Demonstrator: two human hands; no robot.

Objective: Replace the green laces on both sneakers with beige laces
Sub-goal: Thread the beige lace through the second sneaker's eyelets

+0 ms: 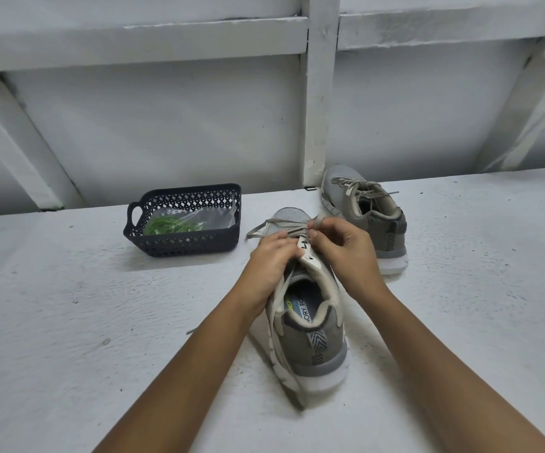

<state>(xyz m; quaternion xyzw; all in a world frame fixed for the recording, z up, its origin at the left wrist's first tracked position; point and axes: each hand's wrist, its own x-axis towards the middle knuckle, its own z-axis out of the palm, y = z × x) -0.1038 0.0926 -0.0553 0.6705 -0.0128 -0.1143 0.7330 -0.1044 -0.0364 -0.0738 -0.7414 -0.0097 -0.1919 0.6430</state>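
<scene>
A grey sneaker [310,325] stands heel toward me in the middle of the white surface, threaded with a beige lace [292,231]. My left hand [272,256] grips the sneaker's left eyelet side and tongue. My right hand [343,246] pinches the beige lace at the right eyelets, near the tongue's white label. One loose lace end [255,233] trails left past the toe; another strand runs down the left side. A second grey sneaker [367,212] with beige laces sits behind and to the right. The green laces [171,226] lie in a dark basket.
The dark perforated basket [183,245] with a handle stands to the left of the sneakers, holding a clear plastic bag [214,217] beside the green laces. A white wall with timber framing [318,93] rises right behind the surface.
</scene>
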